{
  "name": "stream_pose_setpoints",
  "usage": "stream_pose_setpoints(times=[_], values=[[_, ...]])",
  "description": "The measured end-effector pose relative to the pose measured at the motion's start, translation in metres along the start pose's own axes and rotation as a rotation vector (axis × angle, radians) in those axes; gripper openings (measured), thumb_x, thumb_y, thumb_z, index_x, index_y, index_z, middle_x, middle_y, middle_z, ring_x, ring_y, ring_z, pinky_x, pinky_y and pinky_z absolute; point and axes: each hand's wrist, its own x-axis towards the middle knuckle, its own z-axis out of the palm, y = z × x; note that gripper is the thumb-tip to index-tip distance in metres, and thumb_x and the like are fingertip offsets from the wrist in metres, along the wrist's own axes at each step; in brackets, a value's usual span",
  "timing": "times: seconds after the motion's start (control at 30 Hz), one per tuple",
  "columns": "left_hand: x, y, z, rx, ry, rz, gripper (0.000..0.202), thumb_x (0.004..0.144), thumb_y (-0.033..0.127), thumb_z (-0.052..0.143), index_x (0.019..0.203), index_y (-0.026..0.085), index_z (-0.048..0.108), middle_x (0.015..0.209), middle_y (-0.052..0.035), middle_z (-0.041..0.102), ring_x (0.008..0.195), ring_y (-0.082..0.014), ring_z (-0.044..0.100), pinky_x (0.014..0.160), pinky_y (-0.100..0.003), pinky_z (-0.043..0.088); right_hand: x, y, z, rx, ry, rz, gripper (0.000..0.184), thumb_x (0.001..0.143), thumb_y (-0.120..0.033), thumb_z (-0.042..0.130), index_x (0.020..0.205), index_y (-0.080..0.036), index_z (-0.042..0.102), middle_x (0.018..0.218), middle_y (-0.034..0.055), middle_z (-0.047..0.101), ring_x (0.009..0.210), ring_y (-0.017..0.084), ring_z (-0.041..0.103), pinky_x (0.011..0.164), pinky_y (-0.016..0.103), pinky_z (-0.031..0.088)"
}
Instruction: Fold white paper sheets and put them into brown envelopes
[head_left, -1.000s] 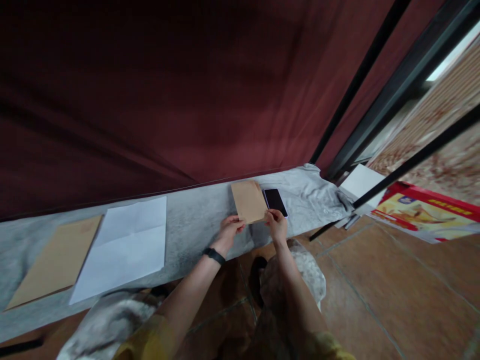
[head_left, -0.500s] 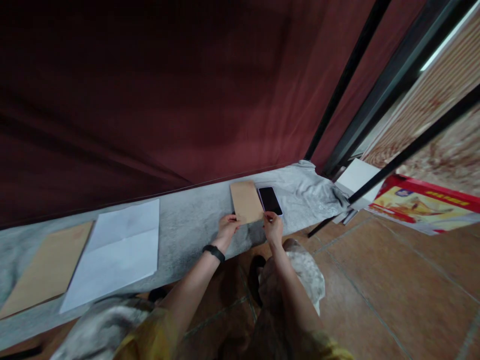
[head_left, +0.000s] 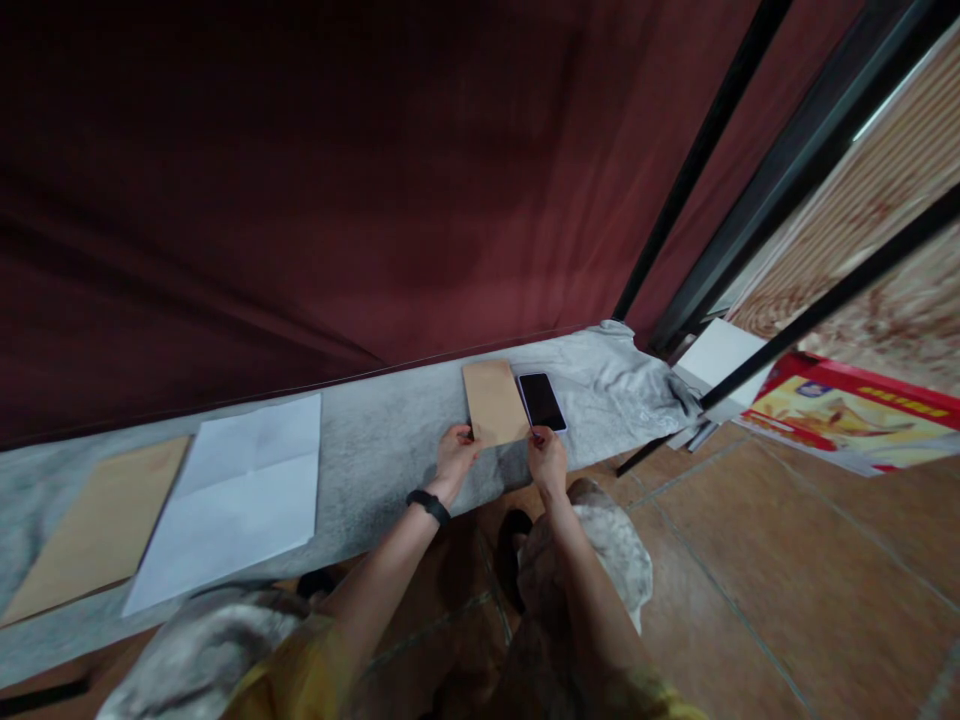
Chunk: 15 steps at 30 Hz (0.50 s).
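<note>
A small brown envelope lies on a grey cloth-covered bench. My left hand, with a black band on its wrist, pinches the envelope's near left corner. My right hand grips the near right corner, fingers closed on the edge. A black phone lies screen-up just right of the envelope, touching its side.
A white sheet of paper and a large brown envelope lie at the bench's left end. A dark red curtain hangs behind. White papers and a red and yellow box rest on the tiled floor at right.
Both hands have stayed on the small envelope's near edge. The envelope has settled slightly nearer the curtain; the rest of the shift comes from the camera.
</note>
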Motion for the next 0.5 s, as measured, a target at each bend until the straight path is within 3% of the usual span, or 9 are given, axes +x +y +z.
stream_pose_setpoints(times=[0.13,0.3,0.5], values=[[-0.006,-0.001,-0.003,0.164,-0.008,0.127,0.046,0.084,0.019,0.070,0.128,0.018,0.058,0.088,-0.0017,0.068,0.074,-0.0134,0.066,0.067,-0.023,0.050,-0.001,-0.002,-0.002,-0.037,-0.012,-0.006,0.037,0.087,-0.017,0.046,0.112,-0.013,0.072,0.097,0.0120,0.074,0.085,0.020,0.066,0.077,0.028,0.044],[-0.018,0.003,-0.005,0.391,-0.036,0.262,0.041,0.087,0.012,0.068,0.126,0.022,0.063,0.106,-0.0066,0.072,0.092,-0.0168,0.068,0.082,-0.027,0.050,-0.003,-0.004,-0.004,-0.062,-0.027,-0.026,0.035,0.089,-0.018,0.047,0.111,-0.013,0.073,0.095,0.0116,0.074,0.085,0.021,0.065,0.075,0.027,0.044],[-0.023,0.006,-0.004,0.610,-0.037,0.344,0.038,0.092,0.015,0.063,0.129,0.023,0.063,0.119,-0.0094,0.070,0.103,-0.0203,0.068,0.087,-0.028,0.051,-0.003,-0.005,-0.006,-0.114,-0.037,-0.041,0.035,0.092,-0.016,0.045,0.111,-0.015,0.074,0.098,0.0116,0.075,0.089,0.021,0.066,0.075,0.027,0.043]])
